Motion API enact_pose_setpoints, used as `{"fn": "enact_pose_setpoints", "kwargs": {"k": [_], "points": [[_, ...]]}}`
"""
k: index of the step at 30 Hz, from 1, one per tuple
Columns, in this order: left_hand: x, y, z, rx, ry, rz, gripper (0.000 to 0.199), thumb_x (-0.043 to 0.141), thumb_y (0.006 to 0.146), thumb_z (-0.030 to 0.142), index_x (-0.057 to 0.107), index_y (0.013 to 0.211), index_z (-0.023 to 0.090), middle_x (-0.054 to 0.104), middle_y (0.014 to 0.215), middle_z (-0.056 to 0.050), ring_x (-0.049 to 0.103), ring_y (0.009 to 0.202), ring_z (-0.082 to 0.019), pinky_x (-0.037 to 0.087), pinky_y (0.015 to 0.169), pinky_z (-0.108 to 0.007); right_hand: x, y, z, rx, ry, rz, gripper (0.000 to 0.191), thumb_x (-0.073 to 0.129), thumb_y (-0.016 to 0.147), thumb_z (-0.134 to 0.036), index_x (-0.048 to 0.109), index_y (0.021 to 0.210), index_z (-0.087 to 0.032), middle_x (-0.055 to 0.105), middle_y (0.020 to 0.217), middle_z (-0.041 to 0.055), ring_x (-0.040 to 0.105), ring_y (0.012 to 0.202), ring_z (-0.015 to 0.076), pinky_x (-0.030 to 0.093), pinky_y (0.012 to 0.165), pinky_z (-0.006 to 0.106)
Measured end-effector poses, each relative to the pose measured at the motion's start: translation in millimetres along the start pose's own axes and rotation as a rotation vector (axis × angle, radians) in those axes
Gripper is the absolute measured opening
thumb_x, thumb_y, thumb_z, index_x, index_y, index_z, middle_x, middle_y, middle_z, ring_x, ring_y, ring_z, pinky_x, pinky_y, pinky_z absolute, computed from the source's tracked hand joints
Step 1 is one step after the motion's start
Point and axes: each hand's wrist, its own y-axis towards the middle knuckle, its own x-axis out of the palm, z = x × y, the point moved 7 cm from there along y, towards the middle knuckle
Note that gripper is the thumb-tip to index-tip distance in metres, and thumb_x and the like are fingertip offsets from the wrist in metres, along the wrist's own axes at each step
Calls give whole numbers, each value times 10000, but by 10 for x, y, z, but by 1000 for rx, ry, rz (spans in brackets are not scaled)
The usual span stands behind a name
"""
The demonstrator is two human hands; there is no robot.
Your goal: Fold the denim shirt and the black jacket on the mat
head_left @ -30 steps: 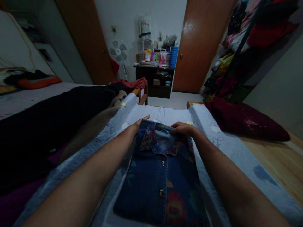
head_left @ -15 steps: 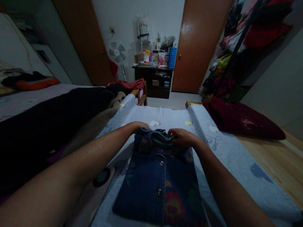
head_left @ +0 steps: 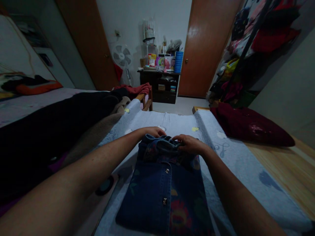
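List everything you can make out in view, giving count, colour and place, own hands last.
denim garment: one, blue, floral print, centre front
cover: one, pale blue-grey, under garment
dark-red cloth: one, right
wooden surface: one, tan, right
black cloth: one, left
reddish cloth: one, over bed end
fan: one, white, back wall
cabinet: one, dark, back wall; small items on top
doors: two, brown, either side of cabinet
hanging clothes: several, mixed, upper right
left hand: one, garment's top edge
right hand: one, same edge
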Motion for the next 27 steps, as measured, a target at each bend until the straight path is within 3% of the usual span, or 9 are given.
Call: {"fn": "enact_pose_setpoints", "kwargs": {"k": [4, 8, 12, 18, 24, 27], "points": [[23, 65, 79, -72, 222, -67, 143, 705, 546, 195, 734, 686, 197, 682, 621, 7, 571, 574, -151, 440, 566, -231, 0, 6, -17, -28, -16, -5, 514, 579, 724, -129, 591, 1224, -246, 652, 1144, 60, 594, 1001, 196, 429, 863, 275], [-50, 206, 185, -39, 409, 9, 77, 693, 523, 177, 719, 592, 201, 630, 508, 31, 492, 499, -117, 374, 512, -202, 8, 8, -2, -50, 10, -6, 500, 577, 736, -138, 593, 1224, -244, 651, 1162, 54, 596, 1016, 194, 434, 869, 271], [-81, 270, 244, 10, 447, 65, 94, 695, 532, 156, 729, 607, 201, 637, 519, 32, 480, 519, -108, 366, 552, -195, 1, 15, -2, -50, 45, 13, 516, 555, 717, -101, 608, 1205, -259, 677, 1114, 29, 615, 950, 175, 443, 815, 247], [-57, 260, 280, -1, 463, 49, 122, 695, 540, 131, 732, 637, 194, 663, 566, 11, 533, 552, -140, 413, 598, -225, 22, 31, -55, -15, 66, 35, 448, 509, 724, -76, 659, 1112, -242, 712, 999, 14, 628, 829, 147, 423, 715, 212], [-114, 285, 379, 38, 378, 194, 69, 691, 605, 207, 719, 667, 195, 624, 520, 2, 583, 592, -191, 461, 631, -272, 45, 70, -33, 21, -19, 91, 368, 520, 742, -106, 656, 1063, -222, 710, 947, 33, 619, 808, 159, 400, 689, 221], [7, 301, 391, 67, 471, 96, 142, 750, 570, 259, 718, 687, 187, 652, 578, -25, 591, 583, -203, 463, 618, -292, 50, 124, 39, 71, -83, 116, 334, 549, 755, -146, 645, 1070, -204, 703, 968, 62, 620, 834, 183, 391, 686, 238]]}}
